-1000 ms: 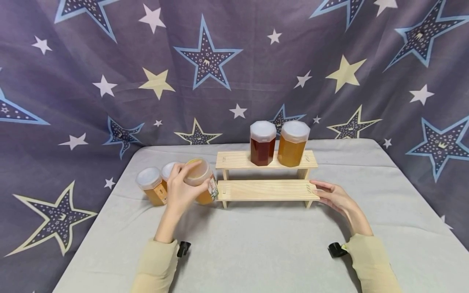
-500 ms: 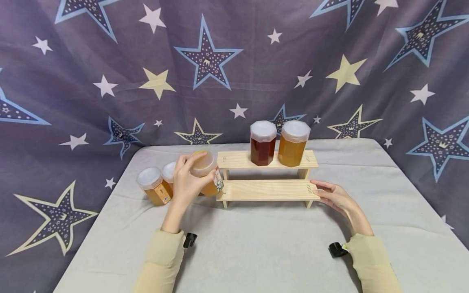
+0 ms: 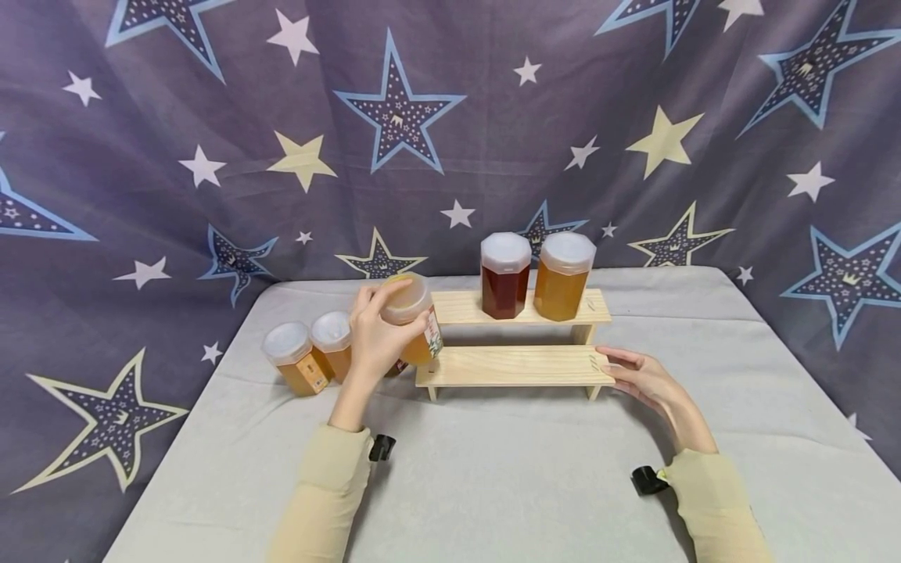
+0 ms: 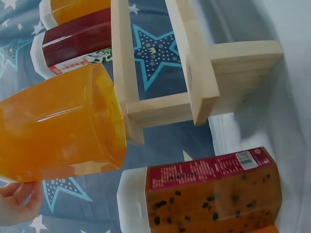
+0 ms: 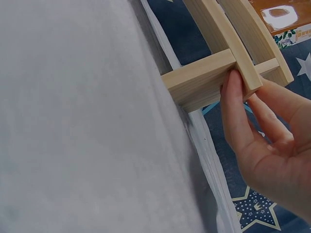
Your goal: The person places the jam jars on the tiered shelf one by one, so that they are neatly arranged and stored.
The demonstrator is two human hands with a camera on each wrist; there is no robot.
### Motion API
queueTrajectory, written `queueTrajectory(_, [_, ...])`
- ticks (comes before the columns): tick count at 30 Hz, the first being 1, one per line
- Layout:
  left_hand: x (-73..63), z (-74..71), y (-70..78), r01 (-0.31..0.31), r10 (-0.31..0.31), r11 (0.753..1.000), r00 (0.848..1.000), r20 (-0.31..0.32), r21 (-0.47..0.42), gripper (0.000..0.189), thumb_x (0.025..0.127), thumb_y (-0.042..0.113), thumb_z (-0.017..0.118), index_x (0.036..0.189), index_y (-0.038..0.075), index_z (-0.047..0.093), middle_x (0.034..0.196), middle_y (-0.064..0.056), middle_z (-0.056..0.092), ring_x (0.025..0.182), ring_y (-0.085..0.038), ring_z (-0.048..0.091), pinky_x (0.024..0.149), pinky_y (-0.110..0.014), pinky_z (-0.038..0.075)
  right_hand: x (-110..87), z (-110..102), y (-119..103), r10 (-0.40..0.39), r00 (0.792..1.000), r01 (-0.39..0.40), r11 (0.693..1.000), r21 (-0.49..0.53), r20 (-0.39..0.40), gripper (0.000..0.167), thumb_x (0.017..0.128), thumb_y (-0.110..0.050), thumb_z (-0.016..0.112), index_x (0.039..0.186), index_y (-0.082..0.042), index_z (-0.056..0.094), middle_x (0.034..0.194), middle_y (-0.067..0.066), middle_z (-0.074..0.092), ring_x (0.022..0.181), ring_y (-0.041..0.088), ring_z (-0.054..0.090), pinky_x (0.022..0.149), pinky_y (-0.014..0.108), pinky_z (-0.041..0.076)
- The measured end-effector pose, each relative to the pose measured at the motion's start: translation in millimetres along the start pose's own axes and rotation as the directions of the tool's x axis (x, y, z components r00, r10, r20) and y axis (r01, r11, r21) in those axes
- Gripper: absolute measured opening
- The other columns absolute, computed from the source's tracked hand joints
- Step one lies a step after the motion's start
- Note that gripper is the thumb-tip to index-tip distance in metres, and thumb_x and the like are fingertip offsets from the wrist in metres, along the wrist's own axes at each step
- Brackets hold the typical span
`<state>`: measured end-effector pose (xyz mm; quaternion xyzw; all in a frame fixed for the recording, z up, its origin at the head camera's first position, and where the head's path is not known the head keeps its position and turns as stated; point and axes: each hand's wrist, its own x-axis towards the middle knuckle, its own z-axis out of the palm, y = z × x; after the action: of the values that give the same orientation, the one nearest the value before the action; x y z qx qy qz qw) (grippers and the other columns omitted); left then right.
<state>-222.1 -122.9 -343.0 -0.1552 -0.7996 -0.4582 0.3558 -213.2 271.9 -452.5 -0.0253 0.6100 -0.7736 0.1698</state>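
My left hand (image 3: 376, 332) grips a lidded honey jar (image 3: 420, 346) with amber contents, raised off the table and slightly tilted. It hangs by the left end of a two-step wooden rack (image 3: 507, 365). In the left wrist view the honey jar (image 4: 58, 126) shows its side and base near the rack's upper board; only a few fingers are visible. At the rack's opposite end, my right hand (image 3: 651, 383) pinches the edge of the lower board, thumb and fingers on either side, as the right wrist view shows. A dark red jar (image 3: 504, 281) and an amber jar (image 3: 565, 281) stand on the upper board.
Two orange jars, one farther left (image 3: 296, 360) and one beside it (image 3: 333, 344), stand on the grey cloth. A jar with dark seeds (image 4: 214, 196) stands left of the rack, mostly hidden in the head view. A star-patterned curtain (image 3: 450, 141) hangs behind the table.
My left hand has lifted the honey jar and carried it right and away from me, towards the rack's upper board. The right hand and rack have stayed put.
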Motion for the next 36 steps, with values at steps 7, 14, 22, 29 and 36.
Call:
queueTrajectory(7, [6.1, 6.3, 3.4, -0.023, 0.023, 0.999, 1.000, -0.004, -0.025, 0.042, 0.060, 0.017, 0.078, 0.100, 0.011, 0.065, 0.091, -0.010, 0.051, 0.086, -0.021, 0.049, 0.071, -0.034, 0.045, 0.0, -1, 0, 0.007, 1.000, -0.007, 1.000, -0.013, -0.006, 0.041, 0.085, 0.004, 0.051, 0.126, -0.001, 0.045, 0.100, -0.005, 0.061, 0.090, 0.010, 0.060, 0.081, 0.024, 0.047])
queueTrajectory(14, [14.1, 14.0, 7.3, -0.036, 0.035, 0.999, 0.999, -0.024, -0.015, 0.040, 0.060, 0.016, 0.077, 0.098, 0.012, 0.066, 0.091, -0.010, 0.051, 0.088, -0.021, 0.048, 0.073, -0.035, 0.043, 1.1, -1, -1, 0.017, 1.000, -0.017, 1.000, -0.024, -0.009, 0.052, 0.085, 0.003, 0.052, 0.133, 0.008, 0.031, 0.099, -0.005, 0.061, 0.090, 0.010, 0.060, 0.081, 0.024, 0.047])
queueTrajectory(22, [24.7, 27.7, 10.7, -0.031, 0.031, 0.999, 0.999, -0.021, -0.020, 0.040, 0.061, 0.016, 0.077, 0.099, 0.011, 0.065, 0.092, -0.011, 0.050, 0.090, -0.021, 0.048, 0.074, -0.033, 0.044, 0.7, 0, -1, 0.019, 1.000, -0.019, 0.999, -0.042, -0.014, 0.055, 0.086, 0.002, 0.052, 0.133, 0.010, 0.026, 0.099, -0.006, 0.060, 0.090, 0.009, 0.060, 0.081, 0.024, 0.047])
queueTrajectory(29, [32.3, 39.6, 10.0, -0.031, 0.031, 1.000, 0.999, -0.022, 0.004, 0.039, 0.061, 0.018, 0.076, 0.098, 0.012, 0.066, 0.091, -0.009, 0.050, 0.089, -0.021, 0.046, 0.076, -0.035, 0.042, 0.7, 1, -1, 0.021, 1.000, -0.022, 0.997, -0.069, -0.012, 0.058, 0.086, 0.001, 0.053, 0.134, 0.012, 0.021, 0.100, -0.007, 0.060, 0.090, 0.008, 0.059, 0.080, 0.024, 0.047])
queueTrajectory(36, [39.9, 49.5, 8.1, -0.017, 0.017, 0.999, 1.000, -0.014, 0.029, 0.040, 0.062, 0.020, 0.076, 0.099, 0.012, 0.066, 0.092, -0.009, 0.050, 0.091, -0.022, 0.046, 0.077, -0.037, 0.040, 0.6, 0, -1, 0.014, 1.000, -0.015, 0.999, -0.047, -0.011, 0.056, 0.086, 0.002, 0.052, 0.133, 0.011, 0.024, 0.099, -0.006, 0.060, 0.090, 0.009, 0.060, 0.081, 0.024, 0.047])
